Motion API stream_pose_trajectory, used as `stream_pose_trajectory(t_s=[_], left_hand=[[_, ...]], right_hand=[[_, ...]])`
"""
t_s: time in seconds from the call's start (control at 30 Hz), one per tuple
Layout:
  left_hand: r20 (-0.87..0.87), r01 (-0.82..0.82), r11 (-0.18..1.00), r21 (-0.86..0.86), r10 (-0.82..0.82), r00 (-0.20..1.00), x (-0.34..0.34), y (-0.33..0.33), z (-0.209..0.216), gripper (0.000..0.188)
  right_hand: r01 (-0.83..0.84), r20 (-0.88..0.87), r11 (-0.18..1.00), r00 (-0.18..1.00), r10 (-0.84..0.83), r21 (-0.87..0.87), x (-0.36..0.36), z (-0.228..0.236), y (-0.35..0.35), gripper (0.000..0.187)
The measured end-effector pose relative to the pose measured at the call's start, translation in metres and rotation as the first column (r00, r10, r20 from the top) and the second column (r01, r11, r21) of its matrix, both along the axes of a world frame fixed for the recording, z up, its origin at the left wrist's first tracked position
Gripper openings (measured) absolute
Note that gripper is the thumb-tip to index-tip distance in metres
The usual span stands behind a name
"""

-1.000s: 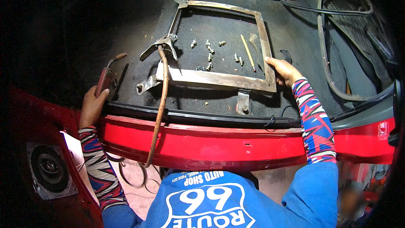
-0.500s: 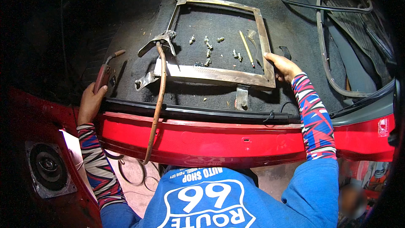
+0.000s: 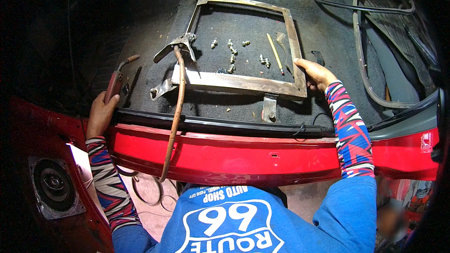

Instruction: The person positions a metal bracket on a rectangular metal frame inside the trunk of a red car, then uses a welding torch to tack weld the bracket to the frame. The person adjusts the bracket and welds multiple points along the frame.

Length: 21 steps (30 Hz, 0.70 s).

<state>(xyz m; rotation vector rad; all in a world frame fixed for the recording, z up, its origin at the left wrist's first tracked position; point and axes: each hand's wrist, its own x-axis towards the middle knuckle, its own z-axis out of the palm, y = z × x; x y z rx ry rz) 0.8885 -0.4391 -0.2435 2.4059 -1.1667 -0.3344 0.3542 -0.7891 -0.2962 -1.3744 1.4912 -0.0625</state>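
A square metal frame (image 3: 243, 80) with bracket tabs lies on the grey carpet. My right hand (image 3: 318, 73) grips its near right side, thumb on top and fingers partly hidden beyond the edge. In my left hand (image 3: 100, 115) is a welding torch (image 3: 114, 85) with a red handle and bent neck, its tip pointing up and right, apart from the frame. A metal ground clamp (image 3: 174, 47) bites the frame's left side, and its brown cable (image 3: 179, 98) hangs over the red sill. Inside the frame rest several bolts (image 3: 232, 58) and a yellow pencil (image 3: 275, 54).
A red body sill (image 3: 225, 152) with a black rubber strip (image 3: 211, 122) runs across in front of me. Looped trim seal (image 3: 358, 42) lies at the far right. At lower left is a round speaker (image 3: 51, 182); cables (image 3: 147, 192) lie on the floor below.
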Motion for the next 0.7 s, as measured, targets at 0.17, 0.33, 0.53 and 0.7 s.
stream_pose_trajectory(t_s=[0.17,0.33,0.53,0.7], left_hand=[[0.029,0.007,0.999,-0.043,-0.005,1.000,-0.001,0.001,-0.001,0.043],[0.024,0.005,0.999,-0.040,-0.005,1.000,-0.003,0.000,-0.001,0.042],[0.025,0.014,0.999,-0.045,-0.013,1.000,-0.002,0.001,-0.001,0.042],[0.033,0.012,1.000,-0.029,-0.011,0.999,-0.002,0.000,0.000,0.042]], right_hand=[[0.000,0.043,1.000,0.999,-0.001,0.026,-0.003,-0.008,-0.006,0.048],[0.026,0.047,0.999,0.999,-0.028,0.023,-0.005,-0.014,-0.009,0.043],[0.017,0.058,1.000,0.998,-0.018,0.020,-0.003,-0.015,-0.008,0.047],[0.029,0.064,0.999,0.997,-0.031,0.022,0.002,-0.003,0.001,0.045]])
